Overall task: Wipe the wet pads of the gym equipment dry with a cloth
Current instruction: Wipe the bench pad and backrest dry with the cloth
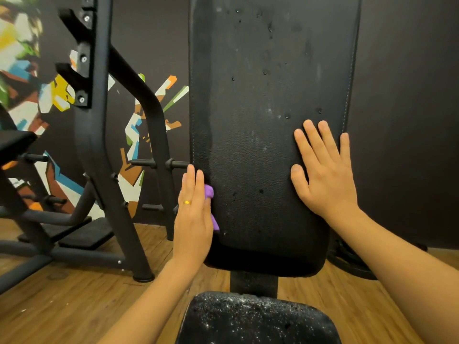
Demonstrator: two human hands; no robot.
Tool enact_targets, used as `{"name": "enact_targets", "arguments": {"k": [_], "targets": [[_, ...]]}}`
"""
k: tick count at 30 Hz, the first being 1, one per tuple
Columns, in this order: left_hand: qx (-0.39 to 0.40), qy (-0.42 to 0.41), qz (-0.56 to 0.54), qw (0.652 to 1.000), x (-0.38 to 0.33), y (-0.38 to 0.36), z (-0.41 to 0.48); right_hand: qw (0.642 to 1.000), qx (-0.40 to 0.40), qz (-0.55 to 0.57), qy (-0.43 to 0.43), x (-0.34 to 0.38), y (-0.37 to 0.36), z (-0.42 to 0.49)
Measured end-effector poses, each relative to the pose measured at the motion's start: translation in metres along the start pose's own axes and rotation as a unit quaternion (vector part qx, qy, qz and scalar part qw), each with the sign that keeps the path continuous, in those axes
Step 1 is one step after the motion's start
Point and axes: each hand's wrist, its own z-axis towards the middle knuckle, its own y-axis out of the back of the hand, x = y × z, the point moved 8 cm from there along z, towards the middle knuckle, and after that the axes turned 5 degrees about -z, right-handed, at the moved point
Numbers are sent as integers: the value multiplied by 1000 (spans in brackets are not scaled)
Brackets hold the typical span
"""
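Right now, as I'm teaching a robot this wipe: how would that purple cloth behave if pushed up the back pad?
Probably floppy: the purple cloth bunches and droops beside the left hand. Likely light, since flat fingers alone seem to pin it. On the droplet-beaded back pad it may slide easily.

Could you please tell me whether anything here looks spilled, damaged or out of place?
Only water: the seat pad is thickly speckled with droplets, and scattered drops dot the back pad. Nothing looks damaged or askew.
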Motion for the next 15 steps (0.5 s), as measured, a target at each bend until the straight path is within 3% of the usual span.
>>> {"name": "enact_targets", "arguments": {"k": [5,11,15], "targets": [[-16,-21,23,999,-12,8,53,1000,-5,5,1,1,0,0],[10,-10,-14,1000,-1,-1,-15,1000,1,2,-6,1,1,-1],[27,-1,10,1000,-3,5,14,1000,6,4,-5,1,1,0]]}}
